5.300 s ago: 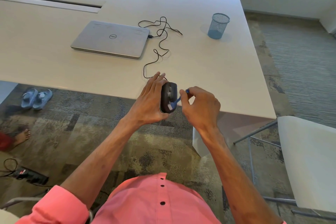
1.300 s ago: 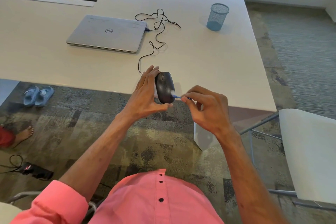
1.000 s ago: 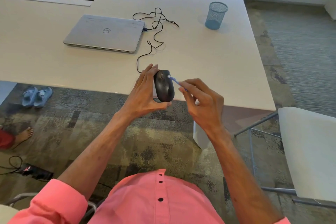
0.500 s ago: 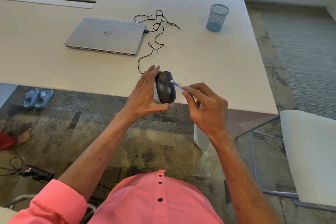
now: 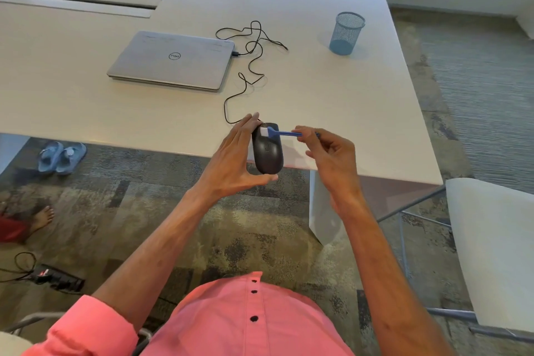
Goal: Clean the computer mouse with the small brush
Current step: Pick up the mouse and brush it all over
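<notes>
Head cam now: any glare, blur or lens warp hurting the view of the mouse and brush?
Head view: black computer mouse and small blue brush with white bristles read sharp; soft glare washes the far white table; wide-angle warp bows the table edges; right hand casts a faint shadow.

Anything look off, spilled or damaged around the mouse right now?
Nothing damaged or spilled. The left hand holds the mouse while the right hand brushes its front with the small brush. Only the cable lies in loose tangles beside the closed laptop.
</notes>
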The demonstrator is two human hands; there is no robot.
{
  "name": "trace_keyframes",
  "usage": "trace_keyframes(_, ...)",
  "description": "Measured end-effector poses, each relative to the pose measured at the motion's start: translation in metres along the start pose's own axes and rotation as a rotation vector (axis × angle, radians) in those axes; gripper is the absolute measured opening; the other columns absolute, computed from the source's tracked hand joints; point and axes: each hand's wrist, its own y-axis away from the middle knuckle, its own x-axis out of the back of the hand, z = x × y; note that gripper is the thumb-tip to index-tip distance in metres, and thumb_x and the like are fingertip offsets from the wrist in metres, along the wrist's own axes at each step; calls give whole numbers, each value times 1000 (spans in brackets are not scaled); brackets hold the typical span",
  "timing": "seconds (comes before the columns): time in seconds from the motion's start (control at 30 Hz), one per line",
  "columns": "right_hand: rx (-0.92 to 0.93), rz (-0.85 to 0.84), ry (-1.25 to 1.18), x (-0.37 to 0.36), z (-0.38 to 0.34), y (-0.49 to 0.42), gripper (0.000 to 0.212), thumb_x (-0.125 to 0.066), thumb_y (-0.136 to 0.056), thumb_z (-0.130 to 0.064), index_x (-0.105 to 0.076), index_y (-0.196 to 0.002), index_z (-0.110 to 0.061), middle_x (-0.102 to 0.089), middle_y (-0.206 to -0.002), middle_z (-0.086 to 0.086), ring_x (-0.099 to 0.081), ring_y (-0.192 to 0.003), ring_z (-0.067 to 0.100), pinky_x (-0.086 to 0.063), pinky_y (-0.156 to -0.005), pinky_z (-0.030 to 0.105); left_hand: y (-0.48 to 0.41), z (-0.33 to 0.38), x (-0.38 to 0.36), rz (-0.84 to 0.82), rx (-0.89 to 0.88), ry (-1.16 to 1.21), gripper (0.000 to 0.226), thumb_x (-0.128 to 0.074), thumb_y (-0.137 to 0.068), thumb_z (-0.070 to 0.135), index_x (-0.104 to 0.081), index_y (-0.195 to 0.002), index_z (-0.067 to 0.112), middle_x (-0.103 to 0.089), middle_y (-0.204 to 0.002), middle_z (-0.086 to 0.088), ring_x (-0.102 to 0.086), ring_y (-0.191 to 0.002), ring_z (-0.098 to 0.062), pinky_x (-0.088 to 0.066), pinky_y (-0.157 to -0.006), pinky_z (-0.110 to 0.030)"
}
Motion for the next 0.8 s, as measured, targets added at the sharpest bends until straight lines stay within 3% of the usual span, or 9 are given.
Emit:
trace_keyframes(0.1, -126, -1, -99, -6, 1, 5, 28, -73, -109, -36, -88, -118, -14, -86, -121, 5, -77, -126, 23, -53, -121, 56, 5, 1, 0, 31, -5, 28, 132, -97, -78, 68, -25, -178, 18, -18, -190, 7, -13, -177, -12, -30, -140, -52)
trace_keyframes(0.37, -255, -57, -218, -19, 3, 15, 31, -72, -110, -37, -86, -121, -12, -88, -116, 4, -84, -112, 18, -56, -116, 48, 11, -6, -4, 9, -17, 60, 135, -97, -77, 70, -22, -180, 23, -19, -189, 13, -22, -174, -12, -28, -140, -48)
trace_keyframes(0.53, -266, -46, -240, -19, 4, 18, 32, -71, -110, -35, -85, -122, -10, -87, -117, 7, -84, -113, 21, -56, -117, 47, 12, -10, -4, -15, -18, 30, 142, -90, -79, 77, -3, -184, 34, -15, -189, 17, -17, -176, -13, -21, -139, -43)
trace_keyframes(0.67, -261, -50, -249, -19, 3, 20, 33, -71, -110, -35, -84, -123, -8, -87, -118, 9, -84, -113, 22, -57, -114, 42, 11, -12, -4, -9, -84, -35, 136, -89, -82, 77, -11, -184, 30, -17, -189, 14, -11, -177, -11, -21, -140, -46)
trace_keyframes(0.8, -231, -42, -256, -23, 5, 23, 34, -70, -111, -37, -84, -123, -9, -87, -118, 8, -83, -115, 20, -58, -110, 36, 9, -12, -3, 4, -81, -37, 133, -90, -82, 73, -18, -182, 23, -23, -188, 7, -17, -176, -13, -24, -140, -44)
